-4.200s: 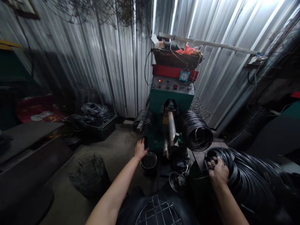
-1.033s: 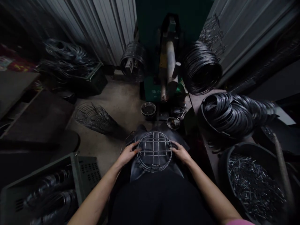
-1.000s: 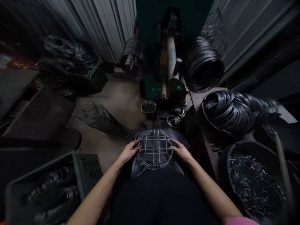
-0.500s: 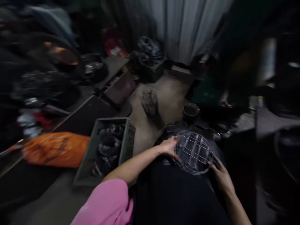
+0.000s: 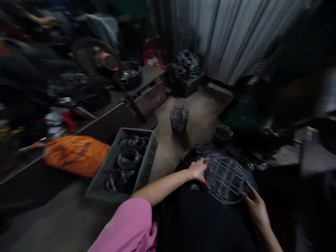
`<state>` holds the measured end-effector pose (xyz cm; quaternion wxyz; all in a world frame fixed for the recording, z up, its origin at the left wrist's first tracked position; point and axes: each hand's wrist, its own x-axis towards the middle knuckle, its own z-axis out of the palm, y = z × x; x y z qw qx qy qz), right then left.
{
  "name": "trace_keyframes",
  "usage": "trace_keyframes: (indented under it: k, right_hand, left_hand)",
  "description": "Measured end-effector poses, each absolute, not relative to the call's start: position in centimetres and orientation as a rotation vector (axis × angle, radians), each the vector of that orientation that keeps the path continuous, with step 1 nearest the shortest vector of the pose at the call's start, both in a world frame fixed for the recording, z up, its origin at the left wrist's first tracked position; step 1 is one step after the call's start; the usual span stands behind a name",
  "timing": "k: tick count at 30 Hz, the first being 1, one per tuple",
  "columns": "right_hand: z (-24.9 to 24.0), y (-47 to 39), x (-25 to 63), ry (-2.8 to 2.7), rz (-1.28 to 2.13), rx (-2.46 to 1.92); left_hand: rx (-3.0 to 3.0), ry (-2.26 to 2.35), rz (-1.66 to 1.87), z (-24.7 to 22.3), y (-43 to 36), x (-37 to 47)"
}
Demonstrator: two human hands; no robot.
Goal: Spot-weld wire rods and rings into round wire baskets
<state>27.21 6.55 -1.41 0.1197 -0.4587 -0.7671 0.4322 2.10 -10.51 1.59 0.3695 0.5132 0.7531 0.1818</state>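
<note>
A round wire grille [image 5: 227, 179] with parallel bars lies over my lap, on dark cloth. My left hand [image 5: 198, 171] grips its left rim, thumb toward me and fingers at the far side. On the right rim is my right hand [image 5: 256, 204], its fingers bent around the wire. Motion blur softens the bars and the fingertips. Just beyond the grille, a small dark round container [image 5: 222, 133] stands on the floor.
To the left sits a green crate [image 5: 119, 131] with coiled wire parts, beside an orange bag [image 5: 76, 154]. A stack of wire rings [image 5: 179, 117] stands on the floor ahead. Farther back are a filled crate [image 5: 187, 85] and a lit fan-like object [image 5: 106, 60].
The camera view has turned left, so the surroundings appear shifted right. Both hands keep hold of the grille, whose bars now slope more steeply down to the right.
</note>
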Motion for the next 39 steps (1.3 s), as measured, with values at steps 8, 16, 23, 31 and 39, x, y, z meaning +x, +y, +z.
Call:
trace_keyframes:
  k: [8,16,23,31,39]
  right_hand:
    - [2.1,6.3,24.8,-1.930,1.525,-1.315]
    - [0.7,6.1,25.8,-1.845,1.546,-1.332]
    - [0.4,6.0,27.4,-1.803,1.524,-1.328]
    - [1.1,4.4,27.3,-1.744,1.402,-1.337]
    - [1.3,4.0,26.0,-1.933,1.137,-1.267]
  left_hand:
    - [1.259,1.991,0.409,1.5,-9.9,2.5]
    - [1.312,2.014,0.357,2.5,-8.2,3.6]
    - [1.293,1.704,0.617,0.9,-8.2,0.3]
    - [0.711,1.636,1.004,2.0,-7.0,-0.1]
    - [0.876,1.750,0.974,1.1,-5.9,1.8]
